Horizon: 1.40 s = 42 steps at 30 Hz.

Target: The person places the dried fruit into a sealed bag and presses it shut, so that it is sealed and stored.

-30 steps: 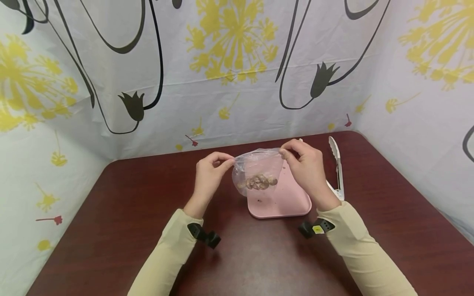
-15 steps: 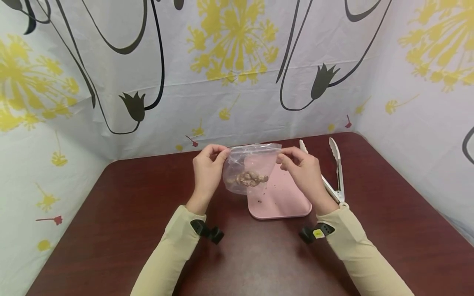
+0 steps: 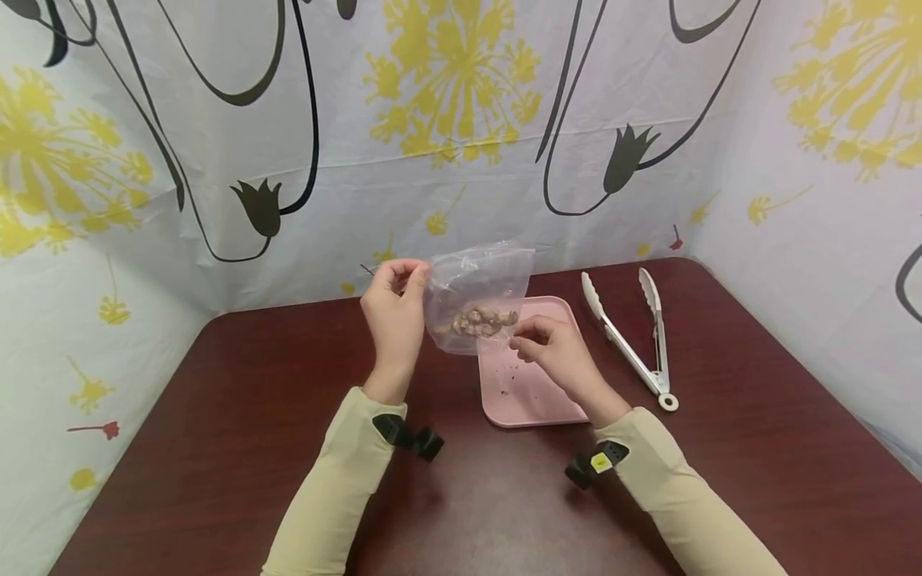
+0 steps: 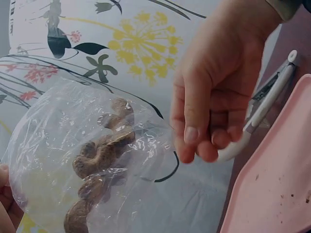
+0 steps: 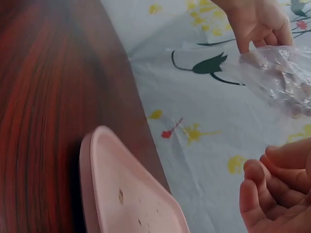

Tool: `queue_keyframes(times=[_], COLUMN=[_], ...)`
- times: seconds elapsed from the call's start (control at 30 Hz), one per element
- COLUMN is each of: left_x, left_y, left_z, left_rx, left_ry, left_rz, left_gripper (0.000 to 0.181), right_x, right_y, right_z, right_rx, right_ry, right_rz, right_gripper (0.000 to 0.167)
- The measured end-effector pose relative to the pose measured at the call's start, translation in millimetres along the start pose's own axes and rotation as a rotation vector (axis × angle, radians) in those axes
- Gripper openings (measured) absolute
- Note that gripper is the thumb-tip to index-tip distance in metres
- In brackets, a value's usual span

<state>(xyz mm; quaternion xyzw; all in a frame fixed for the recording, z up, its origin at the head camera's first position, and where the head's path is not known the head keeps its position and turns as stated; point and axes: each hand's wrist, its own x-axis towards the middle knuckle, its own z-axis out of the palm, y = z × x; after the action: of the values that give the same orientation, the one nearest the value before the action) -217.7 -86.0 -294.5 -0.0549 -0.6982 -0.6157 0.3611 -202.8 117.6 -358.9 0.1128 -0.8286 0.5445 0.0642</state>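
Observation:
My left hand (image 3: 396,320) pinches the upper left corner of a clear plastic bag (image 3: 483,272) and holds it up above the table. Inside the bag lie several brown, knobbly pieces (image 3: 484,322) gathered low down; in the left wrist view these pieces (image 4: 104,155) look lumpy and speckled, their exact kind unclear. By the bag's lower right edge is my right hand (image 3: 558,356), its fingers loosely bent. The left wrist view shows that right hand (image 4: 214,97) with nothing in its fingers. A pink tray (image 3: 533,404) stands beneath both, dotted with dark crumbs.
Silver tongs (image 3: 634,352) with white tips lie spread on the dark red table (image 3: 302,400), right of the tray. A patterned cloth (image 3: 324,200) hangs behind the table's far edge and along the sides.
The bag has risen and shifted left with my left hand. My right hand has let go of the bag's upper right corner and moved down beside its lower edge, uncovering the tongs.

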Motion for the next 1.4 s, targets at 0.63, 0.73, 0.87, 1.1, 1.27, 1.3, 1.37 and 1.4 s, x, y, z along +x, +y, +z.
queue_keyframes(times=[0.63,0.73,0.87,1.1,1.27,1.3,1.37,1.4], left_x=[0.4,-0.3,-1.1,-1.5,-1.3,-1.3,-1.6,-1.6], left_y=[7.1,7.1,8.2,8.2,6.9,6.4,6.0,5.6], left_z=[4.7,4.0,3.1,1.9,1.3,1.2,1.3,1.3], left_rx=[0.005,0.013,0.035,0.078,0.09,0.094,0.1,0.102], left_ry=[0.035,0.035,0.041,0.051,0.057,0.058,0.056,0.055], left_rz=[0.078,0.1,0.135,0.166,0.176,0.18,0.188,0.192], left_gripper=[0.013,0.012,0.011,0.012,0.012,0.012,0.011,0.011], right_x=[3.3,4.2,4.9,4.3,5.6,5.7,5.9,6.0], right_y=[0.8,1.4,0.5,1.5,4.7,4.6,4.6,4.3], right_z=[6.7,6.0,5.4,2.5,-0.7,-1.2,-1.7,-1.7], right_rx=[1.001,1.09,1.154,1.285,1.421,1.419,1.382,1.359], right_ry=[-0.159,-0.187,-0.269,-0.429,-0.403,-0.39,-0.38,-0.386], right_rz=[0.081,0.056,0.027,-0.044,0.004,0.018,0.052,0.067], right_gripper=[0.031,0.026,0.033,0.042,0.046,0.044,0.038,0.035])
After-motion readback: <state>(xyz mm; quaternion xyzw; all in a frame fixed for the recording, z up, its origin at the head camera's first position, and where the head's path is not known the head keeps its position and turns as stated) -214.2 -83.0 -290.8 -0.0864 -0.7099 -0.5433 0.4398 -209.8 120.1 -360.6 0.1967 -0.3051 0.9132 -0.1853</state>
